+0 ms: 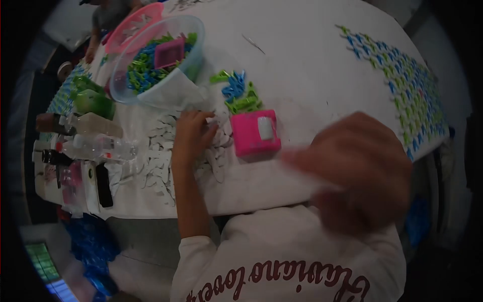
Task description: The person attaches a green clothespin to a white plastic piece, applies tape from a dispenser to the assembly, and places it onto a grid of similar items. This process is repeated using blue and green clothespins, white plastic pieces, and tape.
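Observation:
My left hand [195, 132] reaches down onto a spread of loose flat white pieces [160, 151], thumb and fingers apart. My right hand [359, 173] is raised near the camera and smeared by motion, so its grip is hidden. Between the hands stands a bright pink block-like box [246, 138] with a small white piece [265, 128] on it. Just behind the box lies a small heap of green clips [245, 103] and blue clips [234, 85].
Behind my left hand, a light blue basin [118, 83] holds many clips and a purple tray [169, 53]. A pink basin [151, 15] and another person [108, 22] are beyond. Bottles [98, 146] and a dark phone-like object [104, 185] lie left. Rows of clips [407, 85] cover the right.

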A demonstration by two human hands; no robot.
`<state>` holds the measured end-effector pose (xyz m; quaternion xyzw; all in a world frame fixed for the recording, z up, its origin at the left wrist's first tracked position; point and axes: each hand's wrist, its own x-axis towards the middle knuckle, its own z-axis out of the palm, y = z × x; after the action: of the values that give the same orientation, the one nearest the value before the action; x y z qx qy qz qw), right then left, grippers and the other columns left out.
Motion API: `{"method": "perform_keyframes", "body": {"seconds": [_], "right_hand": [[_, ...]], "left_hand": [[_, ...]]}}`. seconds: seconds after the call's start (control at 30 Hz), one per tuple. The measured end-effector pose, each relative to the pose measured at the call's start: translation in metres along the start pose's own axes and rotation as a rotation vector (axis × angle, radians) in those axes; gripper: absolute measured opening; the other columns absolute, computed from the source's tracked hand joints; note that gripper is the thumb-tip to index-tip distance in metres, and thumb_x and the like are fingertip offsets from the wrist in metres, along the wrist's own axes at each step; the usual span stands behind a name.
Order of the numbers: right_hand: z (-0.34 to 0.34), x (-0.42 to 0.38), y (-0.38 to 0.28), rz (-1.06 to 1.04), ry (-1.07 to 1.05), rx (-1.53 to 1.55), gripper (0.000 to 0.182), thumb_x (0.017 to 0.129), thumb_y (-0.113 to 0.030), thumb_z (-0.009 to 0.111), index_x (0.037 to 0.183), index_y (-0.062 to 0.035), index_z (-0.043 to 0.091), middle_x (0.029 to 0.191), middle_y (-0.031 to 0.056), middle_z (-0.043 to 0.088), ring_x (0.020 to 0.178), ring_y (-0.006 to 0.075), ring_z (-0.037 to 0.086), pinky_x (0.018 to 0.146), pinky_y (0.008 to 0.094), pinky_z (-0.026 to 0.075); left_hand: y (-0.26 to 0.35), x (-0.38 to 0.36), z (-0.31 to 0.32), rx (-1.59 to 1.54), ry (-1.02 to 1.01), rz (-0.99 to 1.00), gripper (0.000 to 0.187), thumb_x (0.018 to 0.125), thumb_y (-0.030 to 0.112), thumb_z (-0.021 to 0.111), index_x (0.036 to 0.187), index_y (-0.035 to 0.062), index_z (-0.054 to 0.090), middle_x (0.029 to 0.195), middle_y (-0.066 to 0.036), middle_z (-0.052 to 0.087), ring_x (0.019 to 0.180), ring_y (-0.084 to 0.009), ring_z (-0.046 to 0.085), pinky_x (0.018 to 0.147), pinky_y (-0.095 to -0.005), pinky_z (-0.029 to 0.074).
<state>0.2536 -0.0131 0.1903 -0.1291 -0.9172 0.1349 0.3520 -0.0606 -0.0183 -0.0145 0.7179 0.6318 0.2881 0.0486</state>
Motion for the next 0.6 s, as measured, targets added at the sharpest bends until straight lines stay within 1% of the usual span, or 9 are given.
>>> {"method": "perform_keyframes", "body": {"seconds": [0.07,0.1,0.13,0.17,0.23,0.3,0.53,0.57,0.6], "right_hand": [[-0.02,0.013,-0.06,0.406,-0.281,0.14,0.024,0.084,-0.025,0.072,0.096,-0.0041,0.068,0.077,0.0077,0.07,0.058,0.0197,0.064,0.059,0.0286,0.053],[-0.016,0.002,-0.062,0.443,-0.301,0.166,0.024,0.084,-0.025,0.072,0.096,-0.0041,0.068,0.077,0.0077,0.07,0.058,0.0197,0.064,0.059,0.0286,0.053],[-0.018,-0.014,-0.067,0.452,-0.303,0.2,0.024,0.084,-0.024,0.072,0.096,-0.0041,0.068,0.078,0.0078,0.07,0.058,0.0197,0.064,0.058,0.0286,0.053],[-0.055,-0.072,-0.091,0.45,-0.304,0.225,0.023,0.084,-0.023,0.072,0.096,-0.0041,0.068,0.078,0.0079,0.07,0.058,0.0197,0.064,0.058,0.0286,0.053],[-0.03,-0.055,-0.075,0.418,-0.283,0.266,0.022,0.083,-0.022,0.071,0.096,-0.0041,0.068,0.078,0.0082,0.07,0.059,0.0198,0.064,0.058,0.0287,0.053],[0.002,-0.025,-0.057,0.398,-0.249,0.298,0.021,0.083,-0.021,0.071,0.096,-0.0041,0.068,0.079,0.0084,0.07,0.059,0.0198,0.064,0.058,0.0287,0.053],[0.027,-0.013,-0.03,0.285,-0.154,0.333,0.019,0.082,-0.017,0.071,0.096,-0.004,0.069,0.081,0.0091,0.069,0.06,0.0198,0.064,0.058,0.0289,0.054],[0.03,-0.011,-0.026,0.247,-0.15,0.344,0.018,0.082,-0.016,0.071,0.096,-0.004,0.069,0.081,0.0092,0.069,0.06,0.0198,0.064,0.058,0.029,0.054],[0.032,-0.009,-0.022,0.202,-0.149,0.36,0.018,0.082,-0.016,0.071,0.096,-0.004,0.069,0.081,0.0093,0.069,0.06,0.0198,0.064,0.058,0.029,0.054]], "left_hand": [[-0.001,0.004,0.006,0.026,-0.066,-0.015,0.026,0.076,0.014,0.076,0.101,0.0084,0.07,0.083,-0.007,0.063,0.084,-0.0273,0.058,0.077,-0.0399,0.045],[-0.001,0.005,0.006,0.029,-0.055,-0.027,0.027,0.076,0.015,0.076,0.102,0.0093,0.07,0.084,-0.006,0.063,0.085,-0.0269,0.058,0.077,-0.0394,0.045],[-0.002,0.003,0.006,0.037,-0.035,-0.041,0.028,0.077,0.016,0.076,0.103,0.0101,0.07,0.084,-0.006,0.063,0.086,-0.0264,0.058,0.078,-0.039,0.045],[-0.002,0.002,0.01,0.026,-0.054,-0.059,0.028,0.077,0.016,0.076,0.103,0.0101,0.07,0.084,-0.006,0.063,0.086,-0.0264,0.058,0.078,-0.039,0.045],[-0.006,0.002,0.008,0.009,-0.003,-0.071,0.03,0.077,0.018,0.077,0.105,0.0119,0.071,0.085,-0.005,0.064,0.088,-0.0256,0.058,0.079,-0.0395,0.044],[-0.005,-0.001,0.005,0.011,-0.037,-0.096,0.031,0.077,0.019,0.077,0.106,0.0128,0.071,0.087,-0.005,0.064,0.089,-0.0254,0.058,0.08,-0.0395,0.043],[-0.007,-0.001,0.007,0.034,-0.118,-0.148,0.035,0.076,0.024,0.079,0.109,0.0148,0.072,0.094,-0.003,0.065,0.099,-0.0251,0.056,0.087,-0.0412,0.041],[-0.008,-0.001,0.007,0.034,-0.099,-0.164,0.035,0.076,0.024,0.079,0.109,0.0148,0.072,0.094,-0.003,0.065,0.099,-0.0251,0.056,0.087,-0.0412,0.041],[-0.009,-0.001,0.007,0.065,-0.042,-0.076,0.035,0.074,0.02,0.08,0.107,0.0113,0.072,0.091,-0.005,0.066,0.09,-0.0249,0.059,0.081,-0.038,0.045]]}}
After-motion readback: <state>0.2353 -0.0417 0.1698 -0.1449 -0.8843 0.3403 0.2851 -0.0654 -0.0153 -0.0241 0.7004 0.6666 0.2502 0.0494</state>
